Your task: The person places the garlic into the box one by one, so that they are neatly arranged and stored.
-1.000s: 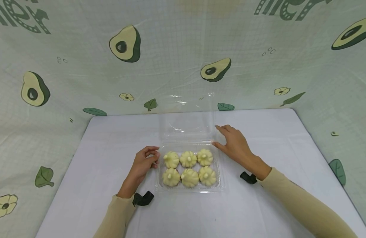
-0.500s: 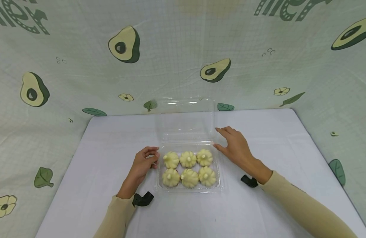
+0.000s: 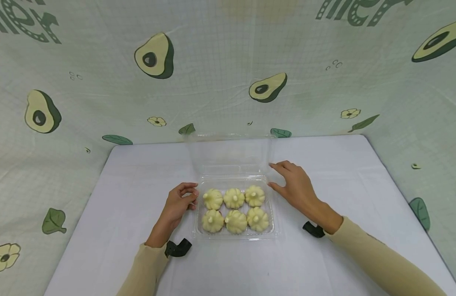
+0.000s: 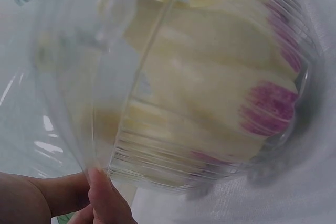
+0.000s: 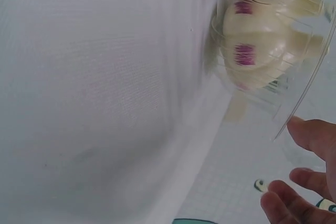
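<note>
A clear plastic clamshell container (image 3: 235, 237) lies on the table with several pale garlic bulbs (image 3: 236, 222) in two rows. Its clear lid (image 3: 231, 154) stands raised at the far side. At the left rim, my left hand (image 3: 179, 202) pinches the edge between thumb and finger, as the left wrist view shows on the container wall (image 4: 152, 179). My right hand (image 3: 296, 185) is at the far right corner with fingers spread. In the right wrist view its thumb (image 5: 310, 134) touches the rim, below bulbs with purple marks (image 5: 257, 45).
A white cloth covers the table (image 3: 131, 172). Behind and at both sides hangs a pale curtain (image 3: 213, 53) printed with avocados and leaves. Black camera mounts (image 3: 178, 247) sit at both wrists.
The lid has swung up from leaning back, its top edge now nearer the camera. My right hand has shifted slightly toward me and to the right. The left hand stays put.
</note>
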The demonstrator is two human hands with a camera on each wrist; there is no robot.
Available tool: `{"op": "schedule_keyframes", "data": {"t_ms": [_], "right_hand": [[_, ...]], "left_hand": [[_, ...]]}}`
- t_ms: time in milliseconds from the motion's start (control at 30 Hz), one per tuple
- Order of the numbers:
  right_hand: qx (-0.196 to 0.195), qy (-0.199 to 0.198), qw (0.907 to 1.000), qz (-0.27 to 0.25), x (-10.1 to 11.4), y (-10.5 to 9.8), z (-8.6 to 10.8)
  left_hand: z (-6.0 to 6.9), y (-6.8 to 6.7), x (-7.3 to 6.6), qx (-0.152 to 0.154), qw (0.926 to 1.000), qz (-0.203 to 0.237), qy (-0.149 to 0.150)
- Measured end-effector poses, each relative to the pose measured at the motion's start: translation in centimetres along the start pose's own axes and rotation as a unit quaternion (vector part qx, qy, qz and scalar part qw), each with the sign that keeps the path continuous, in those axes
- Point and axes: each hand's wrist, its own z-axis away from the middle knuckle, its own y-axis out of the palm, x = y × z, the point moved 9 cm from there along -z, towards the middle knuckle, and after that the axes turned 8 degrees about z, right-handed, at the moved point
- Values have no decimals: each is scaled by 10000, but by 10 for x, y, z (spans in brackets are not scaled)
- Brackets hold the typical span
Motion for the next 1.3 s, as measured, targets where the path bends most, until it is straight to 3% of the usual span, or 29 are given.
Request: {"op": "schedule_keyframes", "data": {"t_ms": [667,933,1133,1300], "right_hand": [[-7,-246,9996,130,3,0,15],[162,-408,9988,199,5,2,22],[166,-430,9989,83,4,3,25],[97,-529,9985,102,5,4,27]], "left_hand": [[-1,1,3,75,9999,138,-68],[-1,1,5,208,9998,32,-28],[-1,-1,8,190,9995,-133,-191],[0,-3,8,152,9989,250,-361]]}}
